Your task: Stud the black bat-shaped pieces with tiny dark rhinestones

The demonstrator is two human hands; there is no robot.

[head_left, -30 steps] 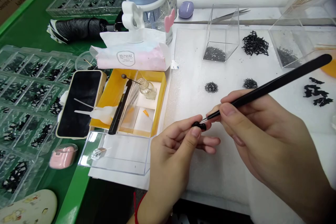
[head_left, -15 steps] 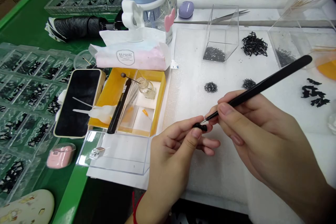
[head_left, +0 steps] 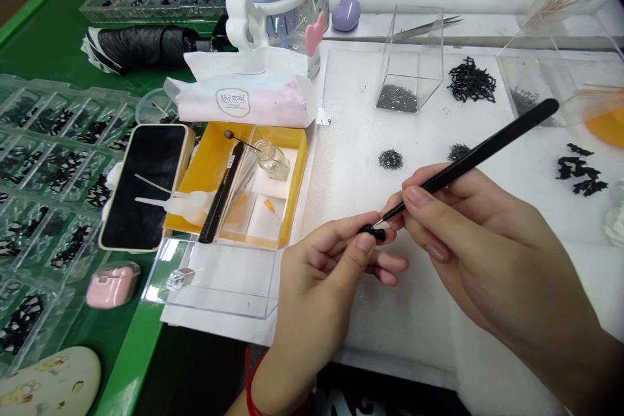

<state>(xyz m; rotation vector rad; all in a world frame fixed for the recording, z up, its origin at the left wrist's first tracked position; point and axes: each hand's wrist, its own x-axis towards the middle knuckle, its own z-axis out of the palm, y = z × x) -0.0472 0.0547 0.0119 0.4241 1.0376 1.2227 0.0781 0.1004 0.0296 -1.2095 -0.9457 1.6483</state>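
Between the thumb and index finger of my left hand (head_left: 336, 273) is a small glossy black part (head_left: 372, 232); its exact kind is too small to tell. My right hand (head_left: 482, 240) holds black tweezers (head_left: 468, 159) like a pen. Their thin metal tip touches or nearly touches the top of the black part. Both hands are close together above the white work surface (head_left: 341, 143). Just beyond them lie a small heap of tiny black pieces (head_left: 390, 159) and a second such heap (head_left: 458, 152), partly covered by the tweezers and my right hand.
Left of my hands, a yellow tray (head_left: 297, 188) holds a small glass bottle (head_left: 273, 161) and a black pen-like stick (head_left: 221, 195). A phone (head_left: 143, 188) and compartment boxes (head_left: 43, 208) lie farther left. Ahead are a clear box (head_left: 409, 65) and black strips (head_left: 472, 80).
The rear end of the tweezers has swung a little to the left, while their tip stays at the black part. My left hand keeps its hold with hardly any movement.
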